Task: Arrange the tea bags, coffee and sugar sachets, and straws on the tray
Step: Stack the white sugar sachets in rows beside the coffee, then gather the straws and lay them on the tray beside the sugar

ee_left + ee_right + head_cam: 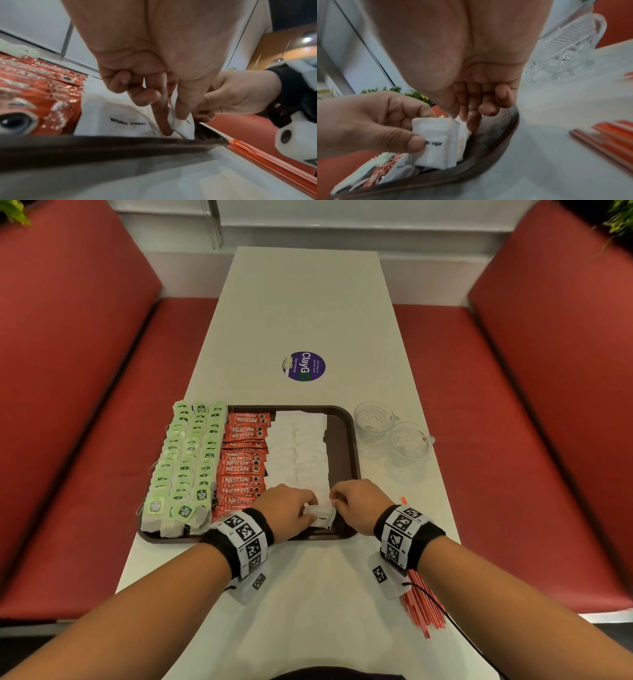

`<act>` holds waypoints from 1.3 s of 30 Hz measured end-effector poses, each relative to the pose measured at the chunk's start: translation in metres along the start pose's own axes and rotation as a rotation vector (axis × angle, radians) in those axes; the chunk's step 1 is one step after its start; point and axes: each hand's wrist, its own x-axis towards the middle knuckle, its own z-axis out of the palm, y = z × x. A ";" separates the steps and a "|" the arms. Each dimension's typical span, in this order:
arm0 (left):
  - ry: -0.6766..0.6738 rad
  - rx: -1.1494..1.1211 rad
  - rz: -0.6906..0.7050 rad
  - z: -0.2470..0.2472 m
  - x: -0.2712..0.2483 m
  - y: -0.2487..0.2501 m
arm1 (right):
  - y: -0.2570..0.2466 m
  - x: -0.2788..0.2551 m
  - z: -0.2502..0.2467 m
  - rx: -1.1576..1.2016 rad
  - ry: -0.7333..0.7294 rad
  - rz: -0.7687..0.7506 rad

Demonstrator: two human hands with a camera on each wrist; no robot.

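Note:
A brown tray (pixel 352 440) holds green-tagged tea bags (pixel 185 463) on the left, red coffee sachets (pixel 243 463) in the middle and white sugar sachets (pixel 298 450) on the right. Both hands meet at the tray's near edge, at the near end of the sugar rows. My left hand (pixel 310 513) pinches an upright white sugar sachet (pixel 440 143) between thumb and fingers. My right hand (pixel 337 503) pinches the same small bunch of sachets from the right side. Red straws (pixel 423 607) lie on the table under my right wrist, outside the tray.
Two clear glass cups (pixel 373 419) (pixel 409 443) stand just right of the tray. A round purple sticker (pixel 303 366) sits mid-table. Red bench seats (pixel 85 405) flank the narrow white table. The tray's right strip is bare.

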 end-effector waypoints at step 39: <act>-0.195 0.323 0.460 0.039 0.091 0.160 | 0.115 -0.142 -0.024 -0.037 -0.007 0.421</act>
